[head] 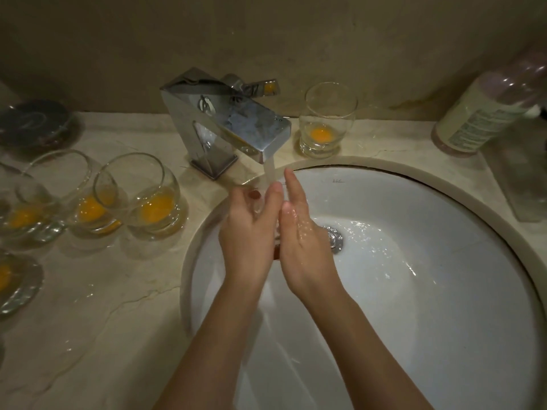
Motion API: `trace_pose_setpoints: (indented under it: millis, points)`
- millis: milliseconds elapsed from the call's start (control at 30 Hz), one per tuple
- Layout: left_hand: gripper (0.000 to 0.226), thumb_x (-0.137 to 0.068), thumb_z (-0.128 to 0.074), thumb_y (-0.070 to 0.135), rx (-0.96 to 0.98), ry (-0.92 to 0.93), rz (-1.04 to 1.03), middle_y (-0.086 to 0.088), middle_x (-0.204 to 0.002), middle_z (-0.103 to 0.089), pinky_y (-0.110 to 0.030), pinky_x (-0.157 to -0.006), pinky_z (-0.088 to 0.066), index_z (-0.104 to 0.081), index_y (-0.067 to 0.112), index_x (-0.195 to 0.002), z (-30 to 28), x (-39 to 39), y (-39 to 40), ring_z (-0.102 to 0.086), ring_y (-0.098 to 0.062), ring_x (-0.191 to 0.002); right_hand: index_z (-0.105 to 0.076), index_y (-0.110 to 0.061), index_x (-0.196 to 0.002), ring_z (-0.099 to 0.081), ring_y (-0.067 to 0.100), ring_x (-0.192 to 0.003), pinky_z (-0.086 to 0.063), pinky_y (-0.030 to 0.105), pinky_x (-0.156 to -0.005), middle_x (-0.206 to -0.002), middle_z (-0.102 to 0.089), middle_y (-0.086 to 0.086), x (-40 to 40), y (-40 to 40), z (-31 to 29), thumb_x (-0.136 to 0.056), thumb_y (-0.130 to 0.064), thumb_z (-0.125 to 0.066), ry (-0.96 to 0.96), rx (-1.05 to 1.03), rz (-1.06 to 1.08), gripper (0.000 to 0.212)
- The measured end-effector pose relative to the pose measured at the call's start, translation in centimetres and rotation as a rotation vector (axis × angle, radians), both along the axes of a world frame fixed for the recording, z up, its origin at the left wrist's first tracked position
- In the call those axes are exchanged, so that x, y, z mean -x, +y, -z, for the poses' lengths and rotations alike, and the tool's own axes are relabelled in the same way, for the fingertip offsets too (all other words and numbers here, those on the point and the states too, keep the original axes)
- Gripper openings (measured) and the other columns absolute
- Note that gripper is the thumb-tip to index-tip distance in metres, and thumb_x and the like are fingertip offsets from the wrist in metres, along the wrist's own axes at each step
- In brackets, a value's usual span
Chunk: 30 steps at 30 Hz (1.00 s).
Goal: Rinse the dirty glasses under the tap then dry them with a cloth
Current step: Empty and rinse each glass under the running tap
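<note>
The white sink (414, 291) takes the running stream from the chrome tap (225, 122). Over the basin the left hand (248, 229) and right hand (305, 232) stand fingers straight, either side of what looks like a clear glass; whether they hold it I cannot tell. Dirty glasses (139, 196), orange dregs inside, wait on the left counter (103, 306), another (325, 119) behind the rim. Wet glass likely proves slippery, brittle; best gripped round the thick base.

You're at a home bathroom vanity: a white round basin (414, 261) set under a marble counter (103, 306), a chrome tap (225, 119), a toiletry bottle (485, 113).
</note>
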<state>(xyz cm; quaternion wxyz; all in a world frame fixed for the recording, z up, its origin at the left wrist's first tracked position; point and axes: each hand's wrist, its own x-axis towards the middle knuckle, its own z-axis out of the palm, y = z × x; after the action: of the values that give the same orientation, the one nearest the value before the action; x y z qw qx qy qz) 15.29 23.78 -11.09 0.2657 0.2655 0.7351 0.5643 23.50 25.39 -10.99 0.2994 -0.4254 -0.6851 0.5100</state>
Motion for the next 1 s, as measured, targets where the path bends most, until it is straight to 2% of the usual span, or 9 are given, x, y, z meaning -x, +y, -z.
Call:
trace_pose_setpoints:
  millis: [133,233,333,400,467,700,767,867,1000]
  points:
    - [0.054,-0.069,-0.059,0.068,-0.085,-0.443,0.078,0.008,-0.098,-0.073,-0.038,-0.075,-0.056,-0.068,0.029,-0.106,-0.2,0.0,0.2,-0.071,-0.015,-0.087,-0.026,-0.076,-0.123,-0.067,0.015,-0.072,-0.056,0.030,-0.061,-0.085,-0.069,-0.001,-0.6,1.0,0.0,-0.099,-0.058,-0.025,0.088,0.132,0.020,0.030]
    - [0.044,-0.084,-0.055,0.059,-0.066,-0.813,0.169,-0.005,-0.097,-0.075,-0.034,-0.067,-0.054,-0.076,0.023,-0.098,-0.4,0.2,-0.2,-0.072,-0.023,-0.082,-0.035,-0.075,-0.119,-0.071,0.019,-0.086,-0.056,0.033,-0.064,-0.112,-0.069,-0.001,-0.6,1.8,0.4,-0.101,-0.055,-0.026,0.151,0.287,-0.009,0.028]
    - [0.045,-0.087,-0.056,0.055,-0.098,-0.665,0.135,0.000,-0.101,-0.075,-0.033,-0.069,-0.054,-0.070,0.021,-0.112,-0.2,-0.1,-0.1,-0.073,-0.017,-0.088,-0.023,-0.078,-0.122,-0.065,-0.006,-0.095,-0.052,0.020,-0.087,-0.119,-0.059,-0.028,-0.5,1.2,0.2,-0.096,-0.065,-0.021,0.103,0.228,-0.030,0.029]
    - [0.038,-0.082,-0.059,0.055,-0.101,-0.338,0.046,0.012,-0.089,-0.073,-0.030,-0.071,-0.053,-0.066,0.026,-0.105,-0.2,-0.5,0.0,-0.071,-0.005,-0.083,-0.017,-0.072,-0.127,-0.061,-0.016,-0.080,-0.045,0.001,-0.071,-0.098,-0.058,-0.032,-0.7,0.6,-0.4,-0.095,-0.059,-0.021,0.066,0.159,-0.033,0.035]
    - [0.044,-0.071,-0.060,0.064,-0.106,-0.127,0.010,0.016,-0.090,-0.072,-0.030,-0.080,-0.053,-0.061,0.032,-0.101,-0.2,-0.8,-0.1,-0.069,-0.003,-0.088,-0.015,-0.075,-0.126,-0.062,-0.010,-0.074,-0.046,0.003,-0.066,-0.083,-0.061,-0.025,-0.8,0.5,-0.6,-0.089,-0.062,-0.020,0.036,0.138,-0.035,0.039]
    - [0.043,-0.086,-0.059,0.054,-0.092,-0.696,0.135,-0.004,-0.104,-0.076,-0.035,-0.080,-0.055,-0.071,0.021,-0.111,0.1,-0.5,-0.5,-0.073,-0.022,-0.094,-0.039,-0.064,-0.130,-0.070,0.021,-0.103,-0.057,0.052,-0.082,-0.126,-0.063,-0.007,-0.4,1.6,0.2,-0.099,-0.057,-0.032,0.320,0.553,0.033,0.033]
    - [0.031,-0.092,-0.057,0.046,-0.081,-0.535,0.085,0.004,-0.087,-0.076,-0.030,-0.071,-0.054,-0.072,0.020,-0.096,0.1,-0.8,-0.6,-0.073,-0.013,-0.081,-0.036,-0.075,-0.122,-0.068,0.011,-0.104,-0.055,0.044,-0.092,-0.117,-0.067,-0.012,-0.3,1.4,0.6,-0.089,-0.073,-0.032,0.188,0.418,0.038,0.034]
    - [0.052,-0.073,-0.063,0.063,-0.071,-0.226,0.023,0.006,-0.088,-0.074,-0.030,-0.073,-0.055,-0.068,0.018,-0.099,0.4,-1.1,-0.7,-0.072,-0.008,-0.083,-0.027,-0.082,-0.111,-0.066,-0.004,-0.084,-0.052,0.014,-0.077,-0.082,-0.066,-0.027,-0.5,1.0,0.4,-0.082,-0.075,-0.025,0.065,0.247,0.032,0.031]
    - [0.052,-0.076,-0.066,0.051,-0.160,-0.439,0.121,-0.003,-0.105,-0.075,-0.031,-0.083,-0.056,-0.068,0.015,-0.113,0.3,-0.4,-0.9,-0.072,-0.017,-0.097,-0.039,-0.074,-0.115,-0.064,-0.008,-0.098,-0.051,0.028,-0.091,-0.102,-0.065,-0.037,-0.3,1.6,0.5,-0.093,-0.064,-0.033,0.229,0.324,0.059,0.025]
